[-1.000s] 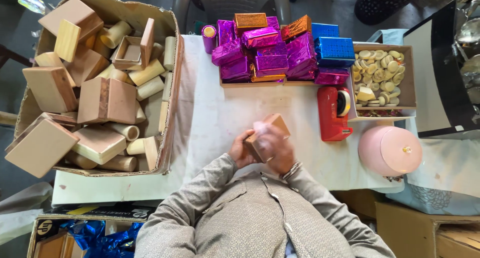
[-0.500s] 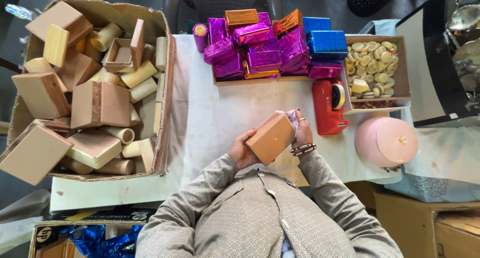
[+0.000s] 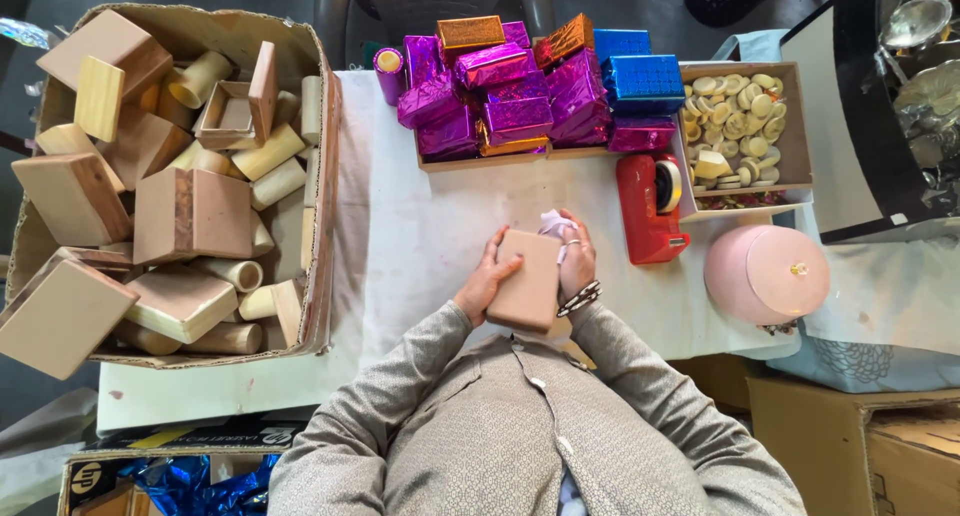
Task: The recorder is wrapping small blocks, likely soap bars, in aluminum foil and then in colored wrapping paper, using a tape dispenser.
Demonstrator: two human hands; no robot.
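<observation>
Gripping a plain wooden box [image 3: 527, 281] at the lower centre of the frame, a person in a grey patterned shirt holds it just above the white-covered bench [image 3: 420, 246]. The left hand [image 3: 487, 281] has its fingers curled over the box's left edge; the right hand [image 3: 577, 259] closes its fingers on the right side, a scrap of pale material at the fingertips. A red tape dispenser [image 3: 648, 209] sits just to the right, a round pink box [image 3: 766, 274] beyond it. Foil-wrapped boxes [image 3: 520, 91] in purple, orange and blue crowd the upper centre, beside a tray of wooden discs [image 3: 735, 126]. A cardboard carton [image 3: 320, 176] of bare wooden boxes and cylinders fills the left.
</observation>
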